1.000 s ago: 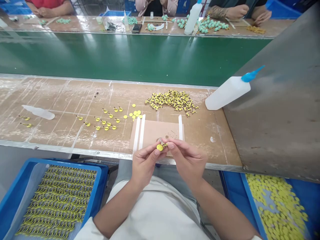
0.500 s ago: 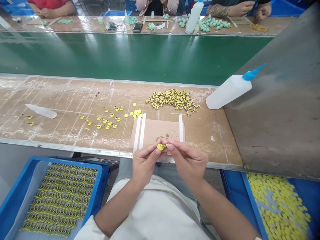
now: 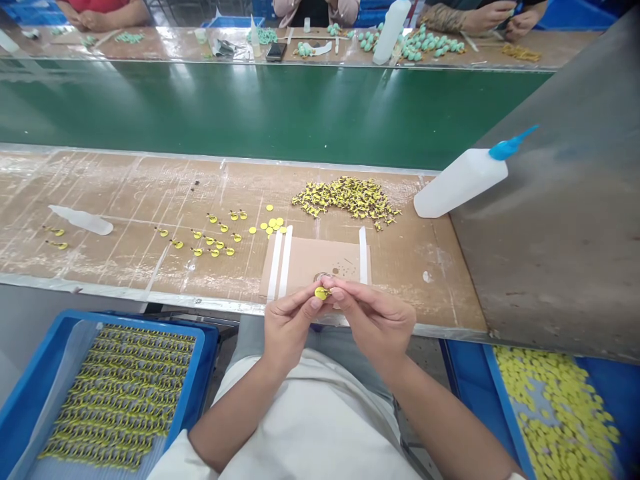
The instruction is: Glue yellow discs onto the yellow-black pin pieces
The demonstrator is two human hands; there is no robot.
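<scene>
My left hand (image 3: 287, 327) and my right hand (image 3: 373, 317) meet at the near edge of the bench, both pinched on a small yellow disc piece (image 3: 321, 293). Just beyond them lies a brown cardboard sheet (image 3: 315, 260) with white strips on it. Past that sits a heap of small yellow-and-black parts (image 3: 347, 197). Loose yellow discs (image 3: 271, 226) and several assembled yellow pieces (image 3: 213, 243) are spread to the left of the cardboard.
A white squeeze bottle with a blue nozzle (image 3: 463, 180) leans at the right against a grey metal panel (image 3: 560, 220). A blue tray of finished rows (image 3: 113, 393) sits lower left, a blue bin of yellow discs (image 3: 555, 407) lower right. Other people work across the green conveyor (image 3: 250, 107).
None in the hands; they stay pinched on the yellow piece. The view has shifted slightly.
</scene>
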